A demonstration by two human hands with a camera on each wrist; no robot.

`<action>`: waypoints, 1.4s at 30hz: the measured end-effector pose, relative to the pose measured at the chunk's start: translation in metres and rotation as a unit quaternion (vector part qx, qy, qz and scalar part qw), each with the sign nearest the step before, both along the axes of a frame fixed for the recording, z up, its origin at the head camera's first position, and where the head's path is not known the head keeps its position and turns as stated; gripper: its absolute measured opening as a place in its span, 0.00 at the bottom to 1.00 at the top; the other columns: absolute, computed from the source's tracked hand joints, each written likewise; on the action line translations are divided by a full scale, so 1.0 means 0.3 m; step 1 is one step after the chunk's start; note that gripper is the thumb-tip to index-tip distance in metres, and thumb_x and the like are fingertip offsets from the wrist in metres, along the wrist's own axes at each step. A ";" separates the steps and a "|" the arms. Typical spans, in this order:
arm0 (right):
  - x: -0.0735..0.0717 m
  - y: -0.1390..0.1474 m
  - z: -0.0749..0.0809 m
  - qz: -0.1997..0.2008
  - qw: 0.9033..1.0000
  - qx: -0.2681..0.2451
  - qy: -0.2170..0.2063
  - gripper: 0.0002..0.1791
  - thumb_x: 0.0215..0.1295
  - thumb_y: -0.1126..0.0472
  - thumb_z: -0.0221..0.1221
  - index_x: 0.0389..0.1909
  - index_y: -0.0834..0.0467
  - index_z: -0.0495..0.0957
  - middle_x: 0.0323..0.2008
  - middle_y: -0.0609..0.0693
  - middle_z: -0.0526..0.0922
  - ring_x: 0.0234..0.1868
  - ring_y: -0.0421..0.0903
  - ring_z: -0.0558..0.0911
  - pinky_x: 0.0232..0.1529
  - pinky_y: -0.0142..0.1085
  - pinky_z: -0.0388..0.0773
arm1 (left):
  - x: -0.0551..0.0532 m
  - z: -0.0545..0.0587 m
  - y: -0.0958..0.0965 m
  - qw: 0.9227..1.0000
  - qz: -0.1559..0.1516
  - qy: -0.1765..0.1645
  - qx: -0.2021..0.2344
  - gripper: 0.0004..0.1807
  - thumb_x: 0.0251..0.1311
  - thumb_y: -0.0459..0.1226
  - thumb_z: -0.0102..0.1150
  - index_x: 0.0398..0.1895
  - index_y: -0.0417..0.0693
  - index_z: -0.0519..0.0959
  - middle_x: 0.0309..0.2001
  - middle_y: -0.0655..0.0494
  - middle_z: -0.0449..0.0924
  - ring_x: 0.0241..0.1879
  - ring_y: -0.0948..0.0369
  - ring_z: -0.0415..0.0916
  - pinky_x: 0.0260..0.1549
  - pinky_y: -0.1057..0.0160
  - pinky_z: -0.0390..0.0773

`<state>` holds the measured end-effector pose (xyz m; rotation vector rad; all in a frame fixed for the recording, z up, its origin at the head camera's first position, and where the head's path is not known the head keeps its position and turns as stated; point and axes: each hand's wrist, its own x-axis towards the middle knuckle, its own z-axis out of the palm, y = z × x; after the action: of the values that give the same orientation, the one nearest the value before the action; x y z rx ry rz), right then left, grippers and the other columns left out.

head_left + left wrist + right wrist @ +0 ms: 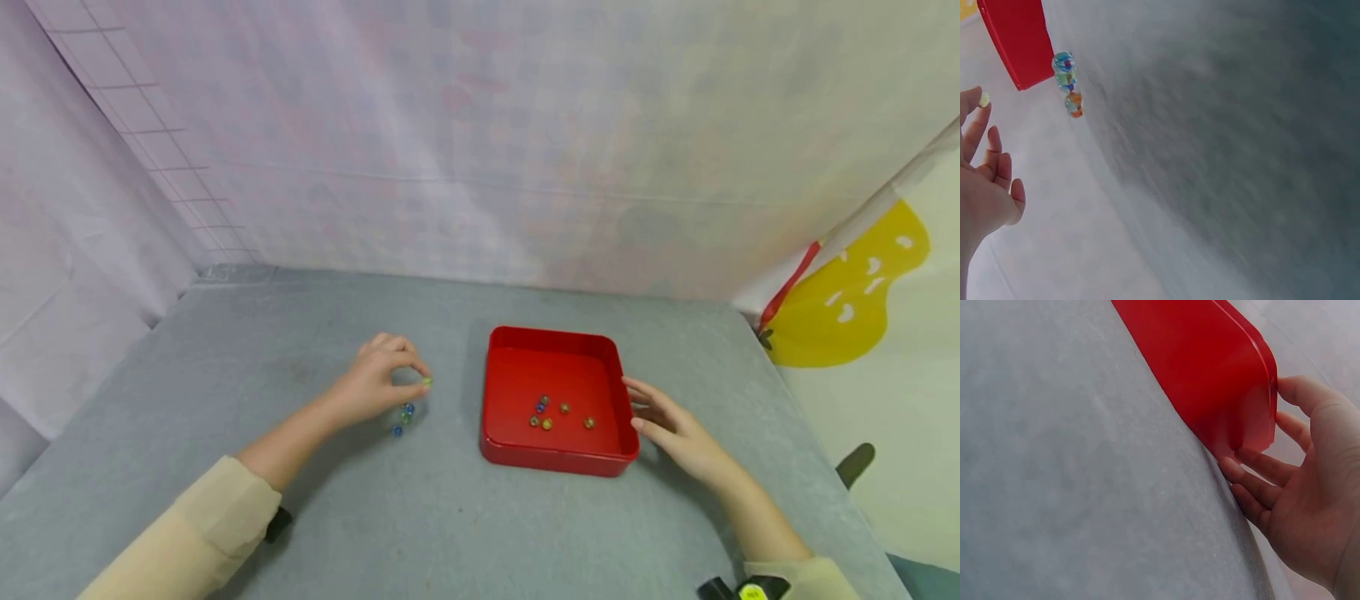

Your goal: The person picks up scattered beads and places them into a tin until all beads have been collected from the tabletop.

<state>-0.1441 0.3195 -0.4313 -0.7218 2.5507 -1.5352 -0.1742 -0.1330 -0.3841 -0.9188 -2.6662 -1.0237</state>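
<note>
Between thumb and forefinger, my left hand (382, 373) pinches a yellow-green marble (985, 99), held above the table. Just below that hand, several glass marbles (406, 415) lie close together on the grey surface, blue, green and orange in the left wrist view. To the right sits a shallow red tray (558, 461) with several marbles scattered on its floor, among them a yellow one (547, 424). My right hand (671, 429) touches the tray's right wall, its fingers spread along the outside and not wrapped round it.
A grey cloth-like covering (360, 525) spreads over the table. White patterned curtains (450, 167) hang behind and at the left. At the right, a yellow printed shape (851, 300) shows on a pale sheet beyond the table edge.
</note>
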 end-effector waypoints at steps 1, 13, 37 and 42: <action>0.000 0.000 0.000 0.000 1.000 0.000 -0.001 0.31 0.69 0.68 0.52 0.72 0.61 0.56 0.62 0.68 0.67 0.52 0.33 0.75 0.45 0.32 0.75 | -0.002 0.000 0.006 1.000 -0.002 0.001 0.001 0.07 0.50 0.36 0.72 0.34 0.50 0.85 0.37 0.62 0.73 0.45 0.57 0.65 0.49 0.46 0.58; -0.001 0.002 -0.003 -0.005 1.000 0.004 -0.002 0.31 0.69 0.67 0.52 0.72 0.60 0.56 0.62 0.68 0.67 0.53 0.35 0.75 0.45 0.33 0.75 | -0.018 0.004 0.081 1.000 -0.017 -0.009 0.008 0.07 0.53 0.37 0.70 0.36 0.51 0.85 0.38 0.62 0.72 0.45 0.58 0.64 0.50 0.47 0.58; 0.000 0.002 -0.003 0.003 1.000 -0.003 0.004 0.31 0.69 0.69 0.51 0.72 0.61 0.56 0.62 0.69 0.66 0.53 0.34 0.75 0.46 0.31 0.75 | -0.035 0.011 0.214 0.998 -0.021 -0.046 0.037 0.07 0.56 0.40 0.68 0.38 0.54 0.85 0.40 0.66 0.71 0.46 0.62 0.62 0.53 0.49 0.57; 0.000 0.003 -0.004 0.002 1.000 -0.002 0.007 0.31 0.69 0.69 0.51 0.72 0.62 0.56 0.62 0.69 0.66 0.53 0.35 0.75 0.46 0.31 0.75 | -0.037 0.009 0.230 0.998 -0.021 -0.047 0.040 0.06 0.56 0.40 0.68 0.38 0.54 0.84 0.40 0.66 0.70 0.46 0.63 0.62 0.53 0.49 0.57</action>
<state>-0.1442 0.3203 -0.4325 -0.7405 2.5548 -1.5396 -0.1853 -0.0639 -0.3814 -0.9382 -2.6677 -1.2034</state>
